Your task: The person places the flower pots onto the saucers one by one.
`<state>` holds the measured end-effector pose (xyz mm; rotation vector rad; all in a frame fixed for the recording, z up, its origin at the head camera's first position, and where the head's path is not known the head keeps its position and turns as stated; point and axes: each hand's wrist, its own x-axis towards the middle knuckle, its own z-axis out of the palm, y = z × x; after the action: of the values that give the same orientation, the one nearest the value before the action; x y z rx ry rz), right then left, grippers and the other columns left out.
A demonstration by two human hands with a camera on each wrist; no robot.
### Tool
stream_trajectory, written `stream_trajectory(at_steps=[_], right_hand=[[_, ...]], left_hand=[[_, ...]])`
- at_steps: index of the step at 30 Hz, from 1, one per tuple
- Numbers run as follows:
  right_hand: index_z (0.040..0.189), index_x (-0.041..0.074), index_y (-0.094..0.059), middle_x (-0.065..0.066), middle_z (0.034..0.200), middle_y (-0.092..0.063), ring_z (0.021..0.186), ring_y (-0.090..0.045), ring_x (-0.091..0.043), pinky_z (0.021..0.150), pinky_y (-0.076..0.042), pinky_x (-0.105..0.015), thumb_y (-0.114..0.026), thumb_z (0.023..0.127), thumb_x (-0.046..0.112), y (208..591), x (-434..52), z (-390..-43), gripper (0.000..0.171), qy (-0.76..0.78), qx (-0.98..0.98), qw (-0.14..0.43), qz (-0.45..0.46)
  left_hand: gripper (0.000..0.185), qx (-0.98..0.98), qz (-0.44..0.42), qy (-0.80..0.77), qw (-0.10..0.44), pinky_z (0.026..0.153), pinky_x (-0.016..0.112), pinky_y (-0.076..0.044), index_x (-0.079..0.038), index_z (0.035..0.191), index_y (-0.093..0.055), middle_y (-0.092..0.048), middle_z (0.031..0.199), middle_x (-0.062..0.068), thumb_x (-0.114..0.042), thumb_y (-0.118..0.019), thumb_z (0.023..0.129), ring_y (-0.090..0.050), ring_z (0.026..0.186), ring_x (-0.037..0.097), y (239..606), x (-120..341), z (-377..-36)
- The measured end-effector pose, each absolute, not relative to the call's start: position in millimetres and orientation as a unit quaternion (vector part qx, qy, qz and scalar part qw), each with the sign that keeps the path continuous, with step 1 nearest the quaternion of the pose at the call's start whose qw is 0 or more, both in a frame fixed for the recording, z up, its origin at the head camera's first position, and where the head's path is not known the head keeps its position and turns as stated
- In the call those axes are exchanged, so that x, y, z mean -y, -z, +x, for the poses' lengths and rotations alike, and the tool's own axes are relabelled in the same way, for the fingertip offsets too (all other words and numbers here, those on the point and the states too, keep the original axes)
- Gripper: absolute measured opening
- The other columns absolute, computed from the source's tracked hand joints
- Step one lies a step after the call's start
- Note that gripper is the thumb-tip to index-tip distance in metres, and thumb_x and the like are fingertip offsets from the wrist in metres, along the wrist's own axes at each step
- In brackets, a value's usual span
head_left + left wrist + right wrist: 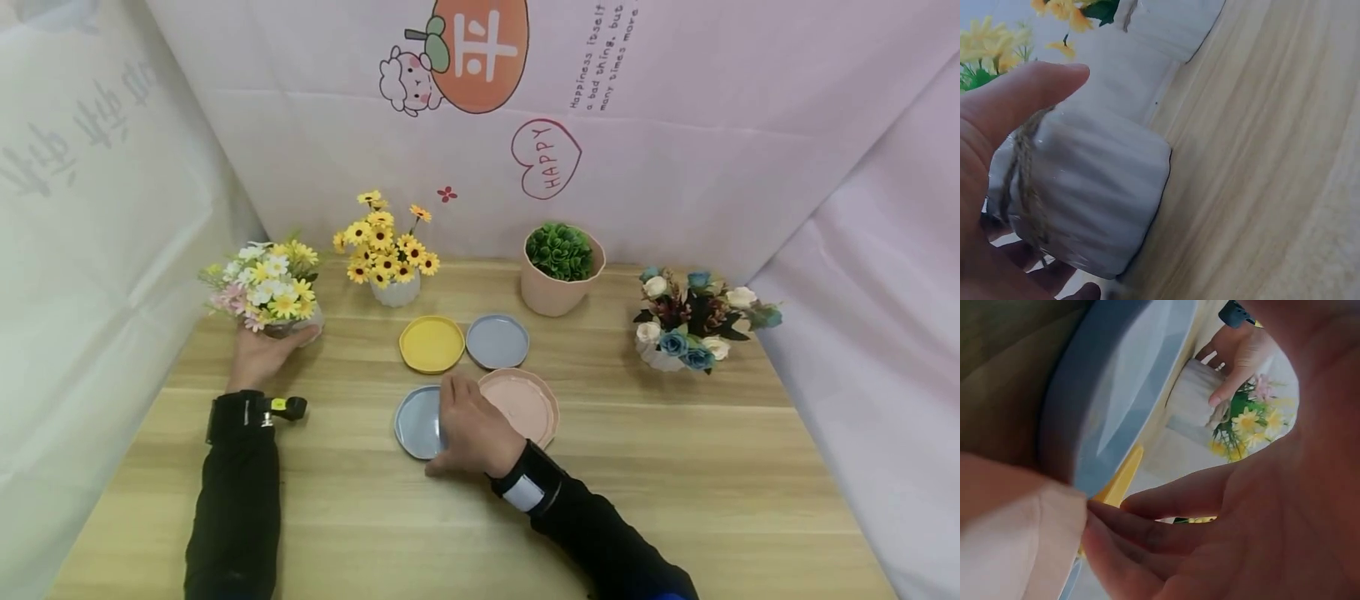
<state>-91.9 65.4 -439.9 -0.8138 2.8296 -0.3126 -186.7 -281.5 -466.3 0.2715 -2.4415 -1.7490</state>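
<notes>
Reaching out toward the table's left edge, the left hand (258, 354) curls its fingers and thumb (1029, 94) round a small white pot (1094, 194) of mixed flowers (264, 282) standing on the wooden table (675, 467). The right hand (471, 429) lies palm down, wrist bent inward, fingertips (1107, 515) curled onto the near rim of a blue saucer (416, 423), just beside a pink saucer (525, 404).

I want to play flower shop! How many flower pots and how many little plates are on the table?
Flower pots: 4 (mixed daisies, yellow daisies, green plant, roses)
Plates: 4 (yellow, grey-blue, blue, pink)
Total: 8
</notes>
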Motion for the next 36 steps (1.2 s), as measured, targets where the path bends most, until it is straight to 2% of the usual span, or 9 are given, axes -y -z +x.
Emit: stream_trajectory(at_steps=[4, 10, 14, 24, 36], right_hand=[[0.143, -0.008, -0.044, -0.018, 0.121, -0.058, 0.108, -0.057, -0.028, 0.093, -0.060, -0.036, -0.101, 0.061, 0.052, 440, -71, -93, 0.117, 0.082, -0.954, 0.085, -0.274], [0.141, -0.007, -0.048, -0.018, 0.120, -0.061, 0.111, -0.060, -0.029, 0.095, -0.059, -0.038, -0.100, 0.059, 0.058, 440, -77, -96, 0.117, 0.069, -0.958, 0.078, -0.269], [0.139, -0.009, -0.051, -0.018, 0.119, -0.058, 0.108, -0.056, -0.028, 0.092, -0.059, -0.037, -0.097, 0.063, 0.061, 443, -75, -98, 0.114, 0.090, -0.952, 0.088, -0.280], [0.140, -0.008, -0.053, -0.012, 0.114, -0.049, 0.106, -0.047, -0.024, 0.088, -0.058, -0.032, -0.099, 0.066, 0.053, 445, -72, -104, 0.106, 0.126, -0.949, 0.123, -0.260], [0.140, -0.009, -0.054, -0.011, 0.111, -0.046, 0.103, -0.046, -0.024, 0.086, -0.057, -0.030, -0.099, 0.066, 0.054, 448, -69, -106, 0.107, 0.123, -0.948, 0.128, -0.264]], left_hand=[[0.108, 0.805, 0.116, 0.577, 0.071, 0.135, 0.041, -0.020, -0.030, 0.168, -0.023, -0.032, 0.173, 0.001, -0.026, -0.091, 0.084, -0.029, 0.161, 0.021, 467, 283, -184], [0.102, 0.776, 0.142, 0.610, 0.070, 0.135, 0.038, -0.021, -0.028, 0.166, -0.031, -0.036, 0.171, -0.001, -0.024, -0.091, 0.084, -0.030, 0.158, 0.016, 457, 273, -183], [0.100, 0.766, 0.142, 0.621, 0.083, 0.134, 0.036, -0.022, -0.027, 0.164, -0.033, -0.039, 0.169, -0.001, -0.019, -0.091, 0.083, -0.034, 0.156, 0.015, 451, 269, -183], [0.097, 0.744, 0.115, 0.648, 0.116, 0.132, 0.030, -0.026, -0.030, 0.159, -0.040, -0.046, 0.162, -0.006, -0.007, -0.092, 0.080, -0.039, 0.150, 0.009, 451, 267, -185], [0.094, 0.750, 0.138, 0.637, 0.109, 0.131, 0.030, -0.028, -0.029, 0.158, -0.044, -0.049, 0.160, -0.006, -0.008, -0.092, 0.080, -0.042, 0.148, 0.009, 455, 271, -187]])
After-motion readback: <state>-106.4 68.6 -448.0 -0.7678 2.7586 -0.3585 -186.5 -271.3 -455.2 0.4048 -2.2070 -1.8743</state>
